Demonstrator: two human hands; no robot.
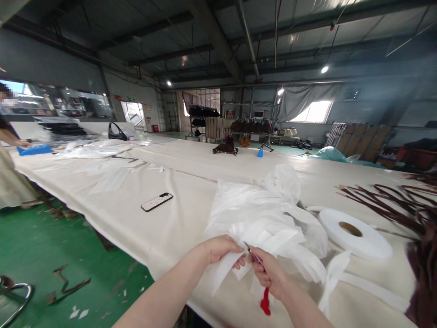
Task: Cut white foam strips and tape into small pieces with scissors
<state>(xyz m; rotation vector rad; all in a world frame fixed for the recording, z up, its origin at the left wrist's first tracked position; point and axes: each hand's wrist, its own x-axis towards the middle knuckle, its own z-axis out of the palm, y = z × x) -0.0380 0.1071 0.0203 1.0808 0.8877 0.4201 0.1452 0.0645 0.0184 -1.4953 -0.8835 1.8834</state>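
Observation:
My left hand (223,249) is closed on a strip of white fabric tape (225,269) at the near edge of the long cream-covered table (170,223). My right hand (269,273) grips small thread snips (253,254) with a red tassel (265,301) hanging below the fist; the blades point at the tape right beside my left fingers. A heap of cut white strips (266,218) lies just behind both hands. A large roll of white tape (355,232) rests flat to the right, its loose end trailing toward me.
A phone (156,202) lies face up on the table to the left. Dark brown straps (396,205) spread at the right edge. Another person's arm (13,139) shows at far left near a blue item (34,149). Green floor with scraps lies below left.

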